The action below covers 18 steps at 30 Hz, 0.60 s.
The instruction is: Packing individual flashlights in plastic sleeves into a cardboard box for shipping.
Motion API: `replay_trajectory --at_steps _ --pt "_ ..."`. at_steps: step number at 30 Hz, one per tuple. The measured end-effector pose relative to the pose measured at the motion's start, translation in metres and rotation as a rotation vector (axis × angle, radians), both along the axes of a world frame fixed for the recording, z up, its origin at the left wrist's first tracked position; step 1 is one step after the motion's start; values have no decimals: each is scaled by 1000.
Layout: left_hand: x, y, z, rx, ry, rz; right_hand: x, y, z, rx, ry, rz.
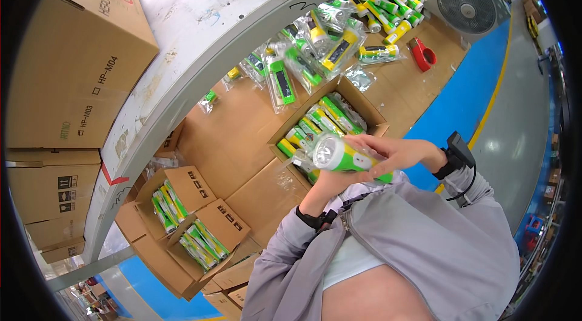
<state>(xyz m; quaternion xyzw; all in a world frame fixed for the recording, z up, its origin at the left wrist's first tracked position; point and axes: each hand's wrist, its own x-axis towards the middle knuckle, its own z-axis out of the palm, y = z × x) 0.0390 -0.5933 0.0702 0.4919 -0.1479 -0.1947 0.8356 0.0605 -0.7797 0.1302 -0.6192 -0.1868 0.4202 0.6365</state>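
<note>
A green, yellow and white flashlight (350, 159), with a clear plastic bag about it, is held in front of my body, its round lens end pointing left. My right hand (403, 152) comes from the right and closes over the body of the flashlight. My left hand (332, 185) closes round it from below; its fingers are partly hidden. Just beyond my hands stands an open cardboard box (377, 120) with several bagged green and yellow flashlights (327, 116) standing in it. The flashlight covers part of the near side of this box.
Loose bagged flashlights (282, 81) lie on the cardboard-covered table, with a heap of unbagged ones (388, 3) behind. A red tape dispenser (422, 54) and a fan (465, 7) are at far right. Two filled boxes (209, 215) stand at left, below a white shelf (176, 48) holding a carton (66, 60).
</note>
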Motion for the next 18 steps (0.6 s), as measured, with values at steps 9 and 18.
replay_trajectory --at_steps 9,18 --pt "1 14 -36 543 249 238 37 -8 4 -943 -387 -47" --pt "-29 12 -50 978 -399 -344 59 22 -111 -1229 -1007 1"
